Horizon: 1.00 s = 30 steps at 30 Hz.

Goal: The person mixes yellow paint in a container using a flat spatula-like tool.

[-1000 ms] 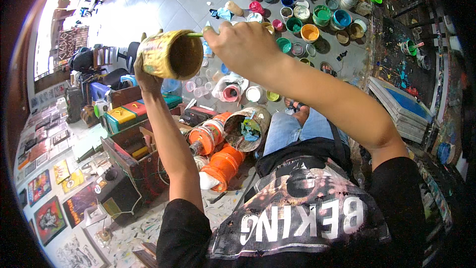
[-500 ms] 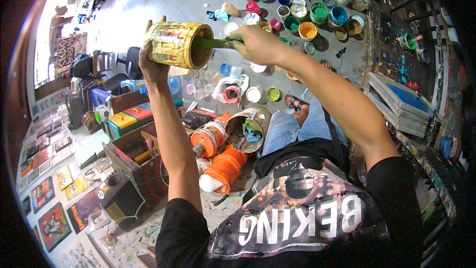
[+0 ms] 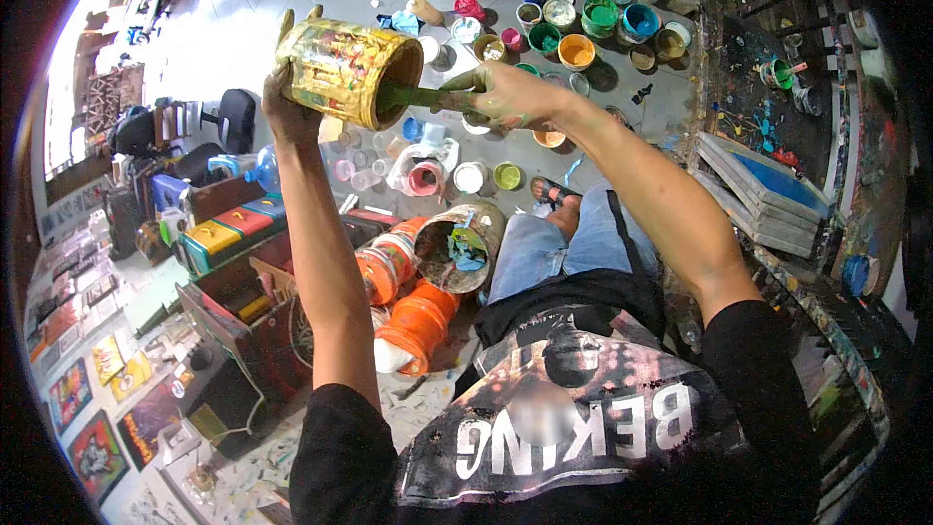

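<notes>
My left hand [image 3: 290,97] holds a yellow, paint-crusted can [image 3: 340,68] on its side in mid-air, gripping the far end, with the open mouth facing right. My right hand [image 3: 501,97] grips the handle of a green-coated stick or scraper [image 3: 421,98], whose far part reaches into the can. The inside of the can is mostly in shadow, so the tool's tip is hidden. Below stands a large bucket [image 3: 459,250] with green and blue scraps inside.
Many paint pots [image 3: 575,52] stand on the tiled floor ahead. Orange buckets [image 3: 416,326], a tool chest [image 3: 225,228] and boxes crowd the lower left. Framed screens [image 3: 763,194] lean at the right. My legs [image 3: 530,253] and sandalled foot show below.
The can has risen and turned, showing more of its side. My right hand has shifted right and slightly down, and the green tool now shows between it and the can's mouth.
</notes>
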Each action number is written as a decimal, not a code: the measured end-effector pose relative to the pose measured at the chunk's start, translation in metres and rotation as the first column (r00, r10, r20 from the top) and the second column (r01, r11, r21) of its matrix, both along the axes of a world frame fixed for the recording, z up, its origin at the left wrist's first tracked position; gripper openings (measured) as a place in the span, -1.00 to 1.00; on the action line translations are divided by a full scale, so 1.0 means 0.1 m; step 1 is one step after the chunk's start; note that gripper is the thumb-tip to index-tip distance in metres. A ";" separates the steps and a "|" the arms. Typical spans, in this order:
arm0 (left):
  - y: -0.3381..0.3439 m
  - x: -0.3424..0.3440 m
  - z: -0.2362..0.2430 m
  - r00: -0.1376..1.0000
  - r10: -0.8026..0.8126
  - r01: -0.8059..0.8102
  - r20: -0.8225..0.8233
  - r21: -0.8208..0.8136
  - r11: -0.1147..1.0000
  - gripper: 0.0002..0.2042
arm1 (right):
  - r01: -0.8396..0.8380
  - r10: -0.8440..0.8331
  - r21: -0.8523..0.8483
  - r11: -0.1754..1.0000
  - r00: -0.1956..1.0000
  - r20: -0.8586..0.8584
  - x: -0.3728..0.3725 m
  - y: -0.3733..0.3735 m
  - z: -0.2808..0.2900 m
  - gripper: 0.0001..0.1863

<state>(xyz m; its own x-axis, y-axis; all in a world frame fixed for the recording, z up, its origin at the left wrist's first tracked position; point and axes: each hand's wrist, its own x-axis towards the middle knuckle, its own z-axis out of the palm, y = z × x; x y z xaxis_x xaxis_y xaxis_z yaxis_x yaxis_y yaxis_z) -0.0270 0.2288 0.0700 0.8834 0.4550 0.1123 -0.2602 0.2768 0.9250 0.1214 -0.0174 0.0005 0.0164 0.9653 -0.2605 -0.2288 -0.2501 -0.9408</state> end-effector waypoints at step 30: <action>-1.42 -0.40 -4.75 0.762 0.351 -0.519 -0.545 -0.188 0.834 -0.33 | -0.079 0.112 -0.418 0.905 0.992 0.056 0.68 -1.46 -4.64 -0.67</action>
